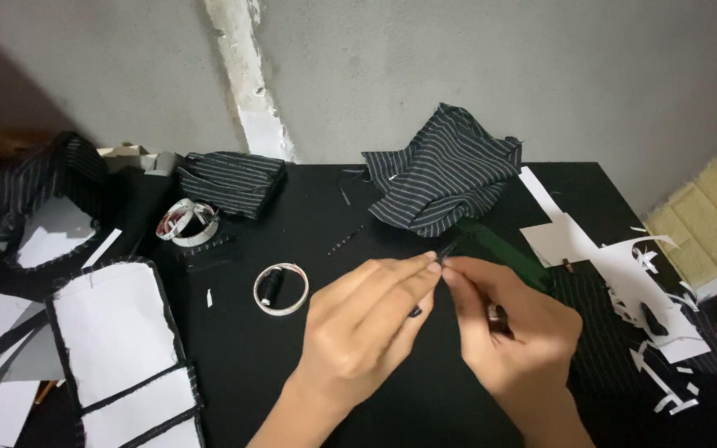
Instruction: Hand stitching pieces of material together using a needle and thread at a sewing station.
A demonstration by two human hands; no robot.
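At the centre of the frame the left hand (364,319) and the right hand (514,328) meet fingertip to fingertip over the black table (309,241). The left thumb and forefinger are pinched closed on something thin and dark, apparently a narrow strip of the striped cloth or a thread end (448,249), which runs up and right from the pinch. The right fingers are also pressed together at the same spot; the other fingers curl around a small dark object in the palm that is too hidden to name.

Just left of the hands a spool of black thread (270,286) lies inside a coiled measuring tape (282,290), and a second coiled tape (184,224) sits further toward the upper left. A bunched piece of dark pinstriped fabric (441,170) lies at upper centre, a folded striped piece (232,181) left of it, and a dark green piece (508,253) just behind the right hand.

As for progress, several panels look finished: white interfaced pieces with dark fabric edges (122,332) lie in the lower left. White paper scraps (649,290) litter the right side, so cutting seems largely done. The bunched fabric looks unworked, and the fine work at the fingertips is in hand, though I cannot tell whether any stitching has begun.
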